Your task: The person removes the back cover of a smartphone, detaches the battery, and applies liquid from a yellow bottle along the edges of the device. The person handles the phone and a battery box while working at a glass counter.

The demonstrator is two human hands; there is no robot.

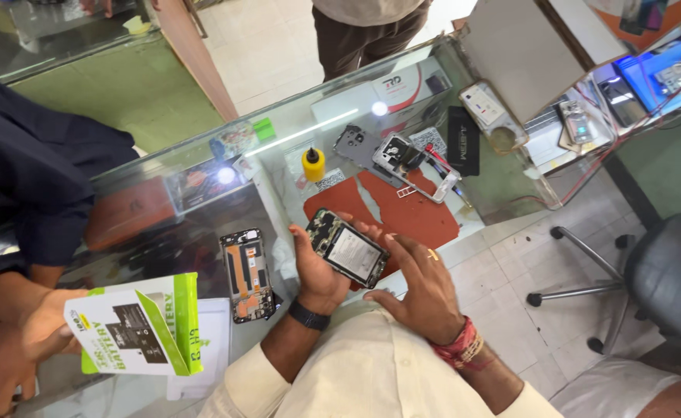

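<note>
Left hand [319, 271]: clasped around an opened black smartphone with bare battery [348, 249], frame centre.
Right hand [421, 282]: fingers spread, steadying the phone's 3 o'clock edge.
Progress: back cover off, battery seated; a stripped black phone frame [247, 275] lies at 9 o'clock, unassembled.

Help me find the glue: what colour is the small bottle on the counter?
Yellow with a black cap, seen in the head view.

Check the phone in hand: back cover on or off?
Off. The phone, held in the left hand, shows bare battery and internals; right hand touches its edge.
</note>
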